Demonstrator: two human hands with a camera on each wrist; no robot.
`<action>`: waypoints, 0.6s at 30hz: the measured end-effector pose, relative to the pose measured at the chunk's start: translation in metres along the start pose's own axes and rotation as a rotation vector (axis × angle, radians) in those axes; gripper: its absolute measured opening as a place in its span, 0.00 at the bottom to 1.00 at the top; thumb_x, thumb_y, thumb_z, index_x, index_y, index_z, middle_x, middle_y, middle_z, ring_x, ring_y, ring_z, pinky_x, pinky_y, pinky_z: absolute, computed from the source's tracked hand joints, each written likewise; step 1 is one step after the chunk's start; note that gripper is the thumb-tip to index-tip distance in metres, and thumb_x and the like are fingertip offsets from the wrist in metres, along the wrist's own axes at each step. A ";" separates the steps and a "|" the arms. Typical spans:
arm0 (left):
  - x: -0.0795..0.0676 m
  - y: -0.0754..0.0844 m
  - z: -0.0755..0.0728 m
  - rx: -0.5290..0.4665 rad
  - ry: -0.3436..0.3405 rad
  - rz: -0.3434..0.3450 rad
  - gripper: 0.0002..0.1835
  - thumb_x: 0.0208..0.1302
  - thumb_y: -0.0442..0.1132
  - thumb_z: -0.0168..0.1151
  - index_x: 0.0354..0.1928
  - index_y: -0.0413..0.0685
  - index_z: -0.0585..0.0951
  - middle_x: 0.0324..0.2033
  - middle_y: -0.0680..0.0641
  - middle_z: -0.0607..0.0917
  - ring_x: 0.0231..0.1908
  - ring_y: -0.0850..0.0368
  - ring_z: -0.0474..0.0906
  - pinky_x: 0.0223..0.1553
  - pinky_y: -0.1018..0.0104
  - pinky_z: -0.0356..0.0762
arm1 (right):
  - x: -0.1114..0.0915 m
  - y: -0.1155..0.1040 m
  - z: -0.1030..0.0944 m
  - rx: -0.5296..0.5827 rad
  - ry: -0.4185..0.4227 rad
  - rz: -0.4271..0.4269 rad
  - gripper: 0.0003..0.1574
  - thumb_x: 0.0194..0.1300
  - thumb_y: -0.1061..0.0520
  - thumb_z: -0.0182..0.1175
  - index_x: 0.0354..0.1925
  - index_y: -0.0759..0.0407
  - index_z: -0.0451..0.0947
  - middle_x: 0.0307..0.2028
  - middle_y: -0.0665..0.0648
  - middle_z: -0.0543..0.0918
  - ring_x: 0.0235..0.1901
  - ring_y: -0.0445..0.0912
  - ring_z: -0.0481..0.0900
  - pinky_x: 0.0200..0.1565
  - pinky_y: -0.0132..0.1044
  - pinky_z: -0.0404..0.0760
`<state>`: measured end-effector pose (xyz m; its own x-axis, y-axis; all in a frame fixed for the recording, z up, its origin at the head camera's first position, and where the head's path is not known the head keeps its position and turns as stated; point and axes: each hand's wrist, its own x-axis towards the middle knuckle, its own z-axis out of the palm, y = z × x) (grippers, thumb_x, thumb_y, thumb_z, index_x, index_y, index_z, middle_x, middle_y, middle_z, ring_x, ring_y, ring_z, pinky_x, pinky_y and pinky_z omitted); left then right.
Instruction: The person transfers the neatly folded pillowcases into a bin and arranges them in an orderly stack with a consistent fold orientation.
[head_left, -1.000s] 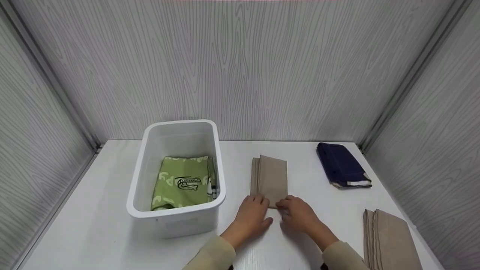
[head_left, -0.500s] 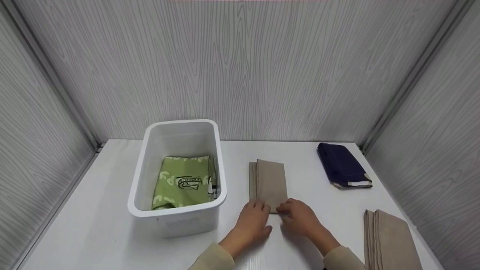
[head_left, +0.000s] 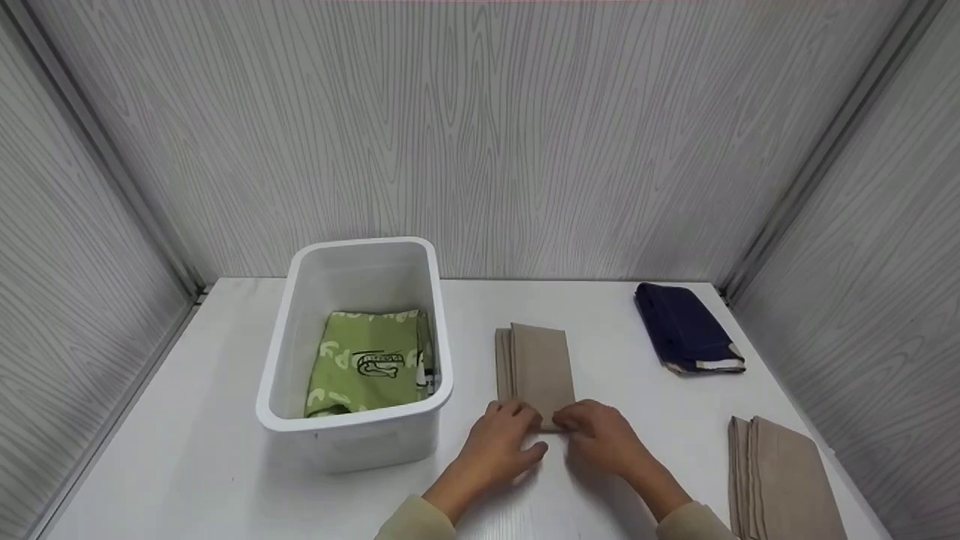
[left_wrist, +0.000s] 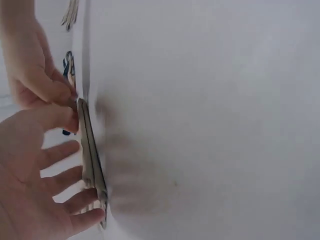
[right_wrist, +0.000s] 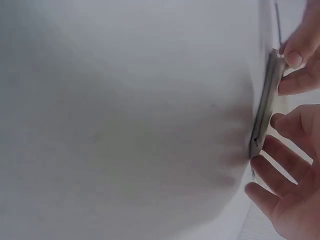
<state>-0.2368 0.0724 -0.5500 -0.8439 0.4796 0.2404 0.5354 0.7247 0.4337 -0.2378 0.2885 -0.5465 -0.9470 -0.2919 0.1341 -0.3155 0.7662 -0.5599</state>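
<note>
A folded beige cloth (head_left: 540, 367) lies on the white table in front of the person, its layers stepped along the left side. At its near left end rests the left hand (head_left: 501, 442), fingertips on the fabric and thumb held apart. The right hand (head_left: 604, 435) touches the near right corner with bent, relaxed fingers. In the left wrist view, the layered near edge of the cloth (left_wrist: 90, 145) runs beside the left fingertips (left_wrist: 92, 217). Right fingertips (right_wrist: 256, 162) meet the cloth's corner in the right wrist view, with the left hand (right_wrist: 305, 45) farther along that edge.
Left of the cloth stands a white plastic bin (head_left: 352, 427) holding a folded green printed cloth (head_left: 367, 360). A folded navy cloth (head_left: 686, 326) lies at the back right. Another beige folded stack (head_left: 787, 480) is at the front right. Grey wood-grain panels (head_left: 480, 150) enclose the table.
The beige cloth has slid a little toward the person and slightly left. Both hands moved back along with it, staying at its near edge.
</note>
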 end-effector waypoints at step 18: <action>0.018 -0.010 -0.016 -1.226 0.229 -0.672 0.31 0.73 0.55 0.48 0.69 0.43 0.68 0.71 0.38 0.66 0.72 0.36 0.58 0.67 0.39 0.64 | 0.005 0.000 -0.004 1.064 0.196 0.527 0.37 0.68 0.65 0.50 0.74 0.63 0.58 0.72 0.68 0.60 0.68 0.61 0.64 0.66 0.54 0.69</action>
<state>-0.2585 0.0657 -0.5358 -0.9726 0.0453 -0.2282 -0.2325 -0.1600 0.9594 -0.2421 0.2890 -0.5427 -0.9668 0.0775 -0.2436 0.2338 -0.1176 -0.9651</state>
